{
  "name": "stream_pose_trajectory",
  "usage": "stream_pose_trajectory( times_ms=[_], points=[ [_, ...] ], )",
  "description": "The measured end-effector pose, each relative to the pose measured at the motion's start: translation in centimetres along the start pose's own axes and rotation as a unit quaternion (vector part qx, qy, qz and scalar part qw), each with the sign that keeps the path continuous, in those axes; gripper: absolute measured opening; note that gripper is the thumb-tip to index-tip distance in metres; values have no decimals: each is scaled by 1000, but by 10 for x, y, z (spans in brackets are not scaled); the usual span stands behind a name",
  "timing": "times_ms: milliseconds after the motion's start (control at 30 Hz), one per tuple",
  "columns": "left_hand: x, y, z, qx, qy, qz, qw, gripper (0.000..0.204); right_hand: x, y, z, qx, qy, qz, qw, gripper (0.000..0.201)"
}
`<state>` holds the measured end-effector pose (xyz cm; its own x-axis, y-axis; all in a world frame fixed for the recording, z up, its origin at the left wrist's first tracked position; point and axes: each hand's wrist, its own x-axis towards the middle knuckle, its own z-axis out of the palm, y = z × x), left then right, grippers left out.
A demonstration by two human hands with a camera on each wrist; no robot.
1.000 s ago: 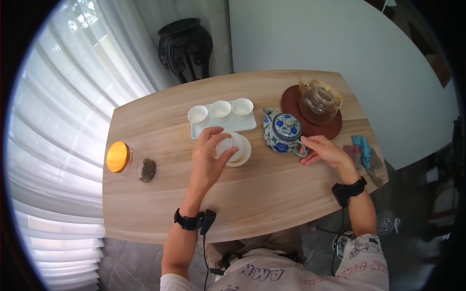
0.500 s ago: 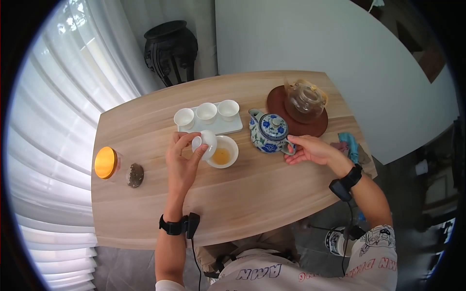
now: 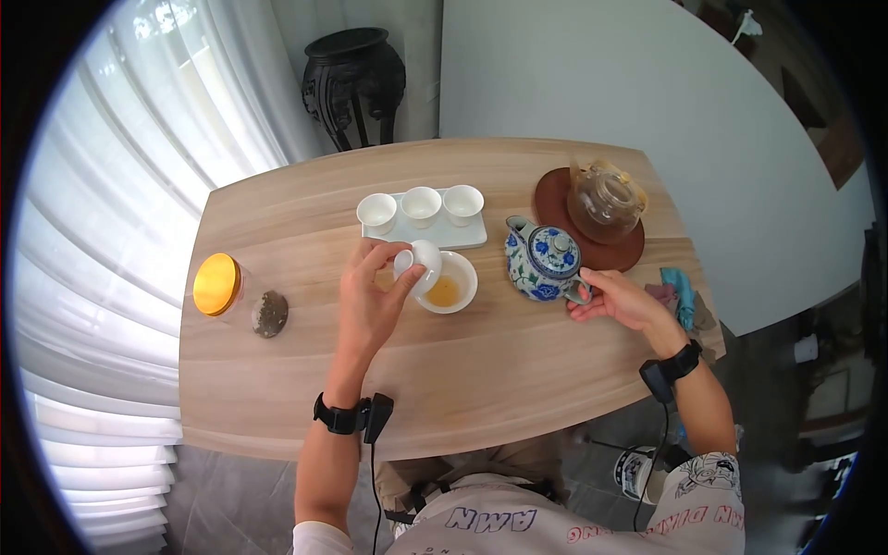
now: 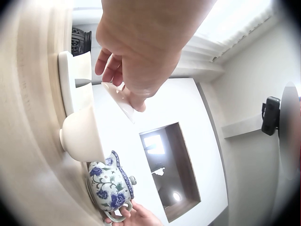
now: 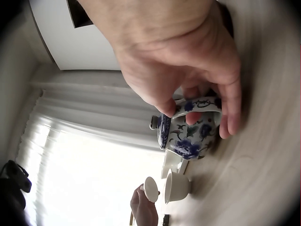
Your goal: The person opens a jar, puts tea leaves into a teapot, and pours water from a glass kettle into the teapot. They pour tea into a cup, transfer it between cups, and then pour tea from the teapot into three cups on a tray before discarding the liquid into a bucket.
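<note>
My left hand pinches the gaiwan lid, ten o'clock of the tea bowl; slackening could drop it. My right hand grips the blue-and-white teapot.

In the head view, the white lid covers part of the white bowl, and the glass teapot is blurred. The left-wrist view's bottom edge crops the right hand. The right-wrist view hides the blue-and-white teapot's spout and much of the 3 white teacups.
</note>
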<state>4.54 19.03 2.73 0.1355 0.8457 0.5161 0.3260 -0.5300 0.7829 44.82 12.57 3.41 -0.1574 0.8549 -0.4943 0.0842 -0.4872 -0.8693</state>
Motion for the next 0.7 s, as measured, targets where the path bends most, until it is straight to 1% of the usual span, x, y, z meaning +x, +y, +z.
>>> stream_pose_trajectory(
  times_ms=[167,367,567,667,700],
  points=[
    [2,0,0,1,1,-1,1000,28,0,-4,0,-5,-10,6,1000,51],
    [1,-3,0,5,2,0,1000,27,-2,-2,0,-17,0,5,1000,52],
    [4,-10,-7,14,28,-2,1000,27,-1,1,-2,-20,-8,1,1000,54],
    [3,-13,-9,21,22,-4,1000,26,-1,2,-2,-22,-10,-1,1000,54],
    [2,-16,-10,13,12,-18,1000,26,-1,2,-2,-22,-10,0,1000,55]
  ],
)
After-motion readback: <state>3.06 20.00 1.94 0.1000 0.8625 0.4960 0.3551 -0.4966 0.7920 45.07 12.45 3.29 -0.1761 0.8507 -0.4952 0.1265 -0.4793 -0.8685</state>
